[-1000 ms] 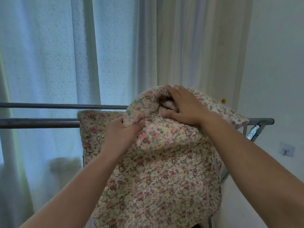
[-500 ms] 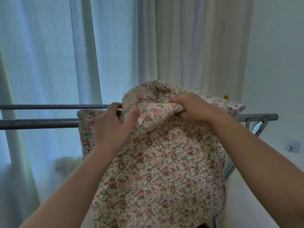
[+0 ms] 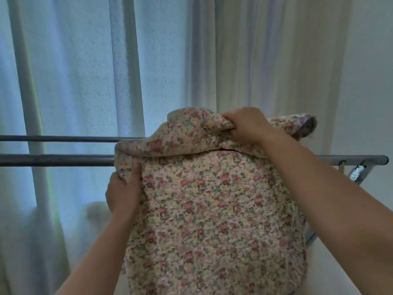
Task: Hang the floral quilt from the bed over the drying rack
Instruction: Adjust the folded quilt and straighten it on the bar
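Observation:
The floral quilt (image 3: pixel 212 209), cream with small pink and green flowers, is draped over the right part of the drying rack (image 3: pixel 55 160), whose two grey metal bars run level across the view. Most of the quilt hangs down in front of the near bar, and a bunched fold lies on top. My left hand (image 3: pixel 123 190) pinches the quilt's left edge just below the near bar. My right hand (image 3: pixel 248 125) grips the raised fold at the top, above the bars.
Pale sheer curtains (image 3: pixel 85 81) hang right behind the rack, with cream drapes (image 3: pixel 265 60) to their right. A white wall (image 3: pixel 370 81) closes the right side. The rack's right end and its slanted leg (image 3: pixel 361 169) stick out past the quilt.
My left hand has dropped from the top fold to the quilt's left edge below the near bar. My right hand has closed on the fold and lifted it higher.

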`<action>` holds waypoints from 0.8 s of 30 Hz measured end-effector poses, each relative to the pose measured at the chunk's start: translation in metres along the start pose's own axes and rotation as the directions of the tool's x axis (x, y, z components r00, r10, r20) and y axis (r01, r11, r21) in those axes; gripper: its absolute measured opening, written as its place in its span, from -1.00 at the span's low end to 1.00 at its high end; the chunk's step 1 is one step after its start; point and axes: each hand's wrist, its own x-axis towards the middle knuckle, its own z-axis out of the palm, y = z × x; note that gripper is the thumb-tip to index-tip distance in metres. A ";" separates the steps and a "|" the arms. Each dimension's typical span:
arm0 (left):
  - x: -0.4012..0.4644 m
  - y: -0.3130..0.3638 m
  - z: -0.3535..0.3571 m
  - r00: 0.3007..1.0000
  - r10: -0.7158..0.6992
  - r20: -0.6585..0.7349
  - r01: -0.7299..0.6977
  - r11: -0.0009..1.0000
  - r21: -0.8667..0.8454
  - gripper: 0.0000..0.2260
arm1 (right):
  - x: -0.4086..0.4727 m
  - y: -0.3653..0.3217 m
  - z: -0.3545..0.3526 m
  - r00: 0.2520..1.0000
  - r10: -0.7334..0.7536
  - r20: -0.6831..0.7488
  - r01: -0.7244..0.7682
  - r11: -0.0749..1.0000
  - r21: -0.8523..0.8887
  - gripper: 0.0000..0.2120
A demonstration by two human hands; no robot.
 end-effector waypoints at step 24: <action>0.011 -0.019 0.015 0.953 0.266 -0.142 -0.241 0.955 0.173 -0.48 | -0.097 -0.002 0.102 0.803 0.477 -0.358 -0.448 0.879 0.165 -0.46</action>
